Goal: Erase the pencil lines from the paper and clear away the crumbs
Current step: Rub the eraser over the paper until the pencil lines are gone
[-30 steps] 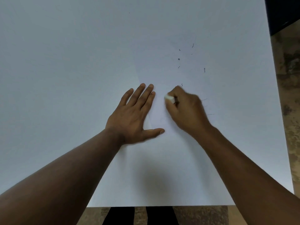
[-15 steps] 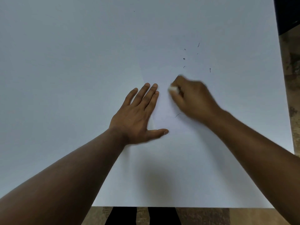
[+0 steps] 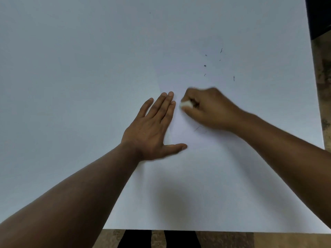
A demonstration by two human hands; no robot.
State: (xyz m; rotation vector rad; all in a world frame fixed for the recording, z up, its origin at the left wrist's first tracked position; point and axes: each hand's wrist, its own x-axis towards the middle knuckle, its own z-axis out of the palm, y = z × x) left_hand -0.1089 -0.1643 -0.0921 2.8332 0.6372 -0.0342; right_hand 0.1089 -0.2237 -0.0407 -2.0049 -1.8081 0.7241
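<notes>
A white sheet of paper (image 3: 206,169) lies on a white table (image 3: 71,68), its left edge faint. My left hand (image 3: 152,129) presses flat on the paper's left edge, fingers straight and thumb spread. Just to its right, my right hand (image 3: 209,110) grips a small white eraser (image 3: 186,104) with its tip against the paper. A faint pencil line (image 3: 198,128) shows below my right hand. Several dark eraser crumbs (image 3: 205,65) lie scattered on the paper beyond it.
The table's right edge (image 3: 315,86) borders a mottled brown floor (image 3: 324,83). The table's near edge runs along the bottom, with dark legs (image 3: 136,238) on the floor below it. A dark object (image 3: 320,15) sits at the top right corner.
My right hand has rubbed the eraser back and forth, going up the paper and then back down to the left. My left hand stays pressed in place.
</notes>
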